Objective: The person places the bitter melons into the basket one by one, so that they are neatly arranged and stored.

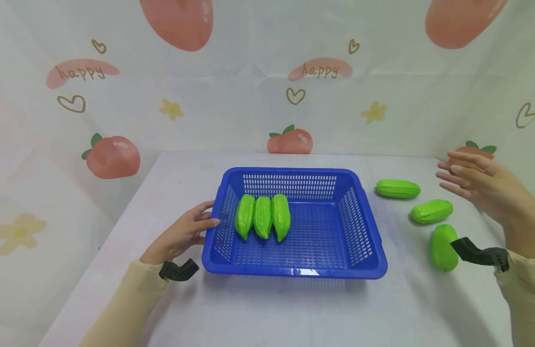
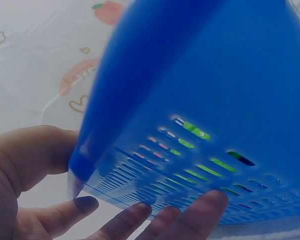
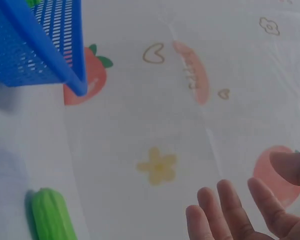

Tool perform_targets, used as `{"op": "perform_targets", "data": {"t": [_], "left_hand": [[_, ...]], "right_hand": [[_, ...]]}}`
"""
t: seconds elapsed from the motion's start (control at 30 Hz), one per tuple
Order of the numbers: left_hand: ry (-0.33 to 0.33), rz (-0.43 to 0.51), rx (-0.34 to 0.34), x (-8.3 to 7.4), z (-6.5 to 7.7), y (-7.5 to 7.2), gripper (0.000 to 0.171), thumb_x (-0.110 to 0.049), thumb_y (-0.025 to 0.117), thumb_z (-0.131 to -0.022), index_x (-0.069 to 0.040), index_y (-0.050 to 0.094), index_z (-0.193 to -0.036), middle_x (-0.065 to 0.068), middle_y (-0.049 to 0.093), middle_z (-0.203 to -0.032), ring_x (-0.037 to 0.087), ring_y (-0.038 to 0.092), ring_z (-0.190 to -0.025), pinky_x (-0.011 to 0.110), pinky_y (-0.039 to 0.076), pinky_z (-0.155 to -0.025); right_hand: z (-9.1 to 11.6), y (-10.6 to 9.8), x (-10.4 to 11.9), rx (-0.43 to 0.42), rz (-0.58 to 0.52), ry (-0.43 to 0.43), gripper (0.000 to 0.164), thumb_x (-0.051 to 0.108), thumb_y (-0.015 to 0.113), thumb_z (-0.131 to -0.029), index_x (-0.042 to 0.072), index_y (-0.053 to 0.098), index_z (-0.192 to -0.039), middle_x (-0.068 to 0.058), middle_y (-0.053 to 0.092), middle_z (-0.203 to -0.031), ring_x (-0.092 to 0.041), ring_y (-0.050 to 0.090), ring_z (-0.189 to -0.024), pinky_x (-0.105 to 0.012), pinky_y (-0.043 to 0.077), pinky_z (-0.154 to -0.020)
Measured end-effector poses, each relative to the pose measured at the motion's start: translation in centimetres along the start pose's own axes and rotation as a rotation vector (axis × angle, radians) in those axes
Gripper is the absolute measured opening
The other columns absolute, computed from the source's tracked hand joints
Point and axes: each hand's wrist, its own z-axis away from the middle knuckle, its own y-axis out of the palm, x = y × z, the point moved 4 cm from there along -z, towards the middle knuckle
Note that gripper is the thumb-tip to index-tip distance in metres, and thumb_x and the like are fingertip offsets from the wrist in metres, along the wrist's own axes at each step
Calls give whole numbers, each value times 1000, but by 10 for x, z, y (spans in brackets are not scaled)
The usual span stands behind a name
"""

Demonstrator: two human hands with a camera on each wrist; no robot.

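Observation:
A blue plastic basket (image 1: 293,273) with slotted walls sits mid-table. Three bright green ridged gourds (image 1: 262,218) lie side by side in its left part, tips toward the person. My left hand (image 1: 187,230) grips the basket's left rim, thumb over the edge and fingers against the outer wall; the left wrist view shows the fingertips (image 2: 217,200) on the slotted side. Raised over the table's right side, my right hand (image 1: 488,185) holds nothing, its fingers spread and relaxed. Nearest to it are a gourd (image 1: 431,211) and another gourd (image 1: 397,188) behind.
A third loose, plumper green gourd (image 1: 444,248) lies nearer the front, by the right wrist's black camera mount (image 1: 480,253). The white table (image 1: 250,313) ends at a printed cloth backdrop (image 1: 233,96) with fruit and hearts.

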Motion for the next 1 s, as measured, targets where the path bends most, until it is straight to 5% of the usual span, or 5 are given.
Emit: {"op": "perform_targets", "data": {"t": [0.23,0.47,0.7,0.93,1.0], "left_hand": [[8,1,11,-2,2,2,77,-26,61,-96,-12,14,-155,25,38,-148,32,60,-116,50,52,-93],[1,8,2,0,1,2,78,-26,62,-95,-12,14,-155,24,39,-148,30,61,-115,50,52,-94],[-13,7,-4,1,-1,1,74,-25,62,-95,-14,18,-154,24,41,-147,29,63,-112,49,53,-92],[10,0,9,-1,1,1,77,-27,61,-95,-12,15,-155,25,40,-147,30,62,-113,49,53,-92],[6,-3,1,-1,1,1,77,-27,62,-95,-13,16,-155,24,39,-148,31,62,-114,50,52,-93]], "right_hand": [[29,-16,-7,-32,-136,-51,43,-11,24,-100,-1,55,-127,-19,68,-115,-31,69,-103,-36,58,-84],[59,-32,-22,-239,-138,-126,37,-12,33,-98,3,58,-121,-14,71,-106,-27,72,-93,-34,60,-74],[87,-72,-50,-351,4,-139,36,-10,40,-97,11,55,-123,-2,68,-107,-17,72,-90,-26,59,-70],[120,-157,-95,-472,177,-73,46,-7,49,-96,17,42,-134,2,69,-102,-10,71,-88,-23,58,-66],[125,-147,-97,-472,195,-50,45,-6,49,-96,19,42,-133,4,69,-101,-8,70,-88,-22,58,-66]]}}
